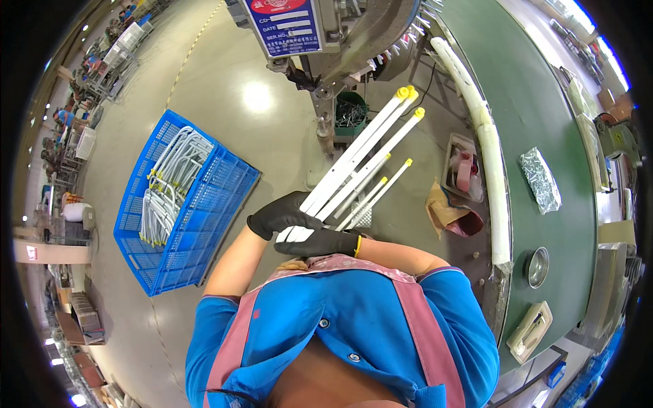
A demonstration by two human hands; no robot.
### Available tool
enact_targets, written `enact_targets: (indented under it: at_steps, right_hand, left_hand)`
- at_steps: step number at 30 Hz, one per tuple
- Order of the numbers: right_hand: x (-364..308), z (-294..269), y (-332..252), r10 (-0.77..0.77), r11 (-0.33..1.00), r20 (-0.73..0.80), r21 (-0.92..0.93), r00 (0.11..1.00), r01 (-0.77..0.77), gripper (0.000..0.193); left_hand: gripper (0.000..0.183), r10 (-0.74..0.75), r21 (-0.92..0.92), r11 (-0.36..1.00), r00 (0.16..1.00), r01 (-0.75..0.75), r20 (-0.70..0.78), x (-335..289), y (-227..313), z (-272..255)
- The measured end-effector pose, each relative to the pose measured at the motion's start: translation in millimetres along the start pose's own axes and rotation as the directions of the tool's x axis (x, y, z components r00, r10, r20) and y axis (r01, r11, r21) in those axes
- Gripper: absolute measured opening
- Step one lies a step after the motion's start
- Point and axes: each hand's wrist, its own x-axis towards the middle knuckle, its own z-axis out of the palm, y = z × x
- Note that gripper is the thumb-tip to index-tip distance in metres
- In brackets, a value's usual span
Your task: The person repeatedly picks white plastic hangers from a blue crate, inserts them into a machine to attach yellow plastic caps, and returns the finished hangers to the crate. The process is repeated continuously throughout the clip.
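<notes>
Both gloved hands hold a bundle of white rods (354, 170) close against the person's chest. Its long axis slants from the fingers up and to the right, the yellow-capped tips fanning apart toward the grey machine (354, 34). The left hand (280, 215), in a black glove, has its fingers curled shut around the near ends; the right hand (320, 242) lies just below it, fingers pressed together flat across the same ends. The rods look smooth, straight and thin, like plastic or coated metal.

Well left of the fingers, a blue lattice crate (204, 204) on the glossy floor holds bent white wire frames (170, 183). Beyond the rod tips sits a small green bin (351, 112) of dark metal bits. To the right runs a green-topped table (537, 102) with a padded white edge, bearing a crinkled foil packet (541, 179) and a round metal dish (537, 266).
</notes>
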Motion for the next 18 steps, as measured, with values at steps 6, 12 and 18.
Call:
enact_targets:
  at_steps: [6,12,18]
  right_hand:
    - [-20,-12,1,-0.123,0.99,0.284,0.108,0.951,0.096,0.032]
    - [-51,-86,-43,-0.325,0.932,-0.013,-0.172,0.946,0.318,0.03]
    - [-26,-181,-79,-0.652,0.567,-0.543,-0.812,0.529,-0.134,0.037]
  left_hand:
    - [0.047,-0.055,-0.13,0.99,0.996,0.046,-0.064,-10,-6,11]
    - [0.04,-0.185,-0.27,0.954,0.961,0.126,-0.204,-56,-5,8]
    - [0.041,-0.166,-0.124,0.983,0.938,0.134,-0.303,-89,-13,13]
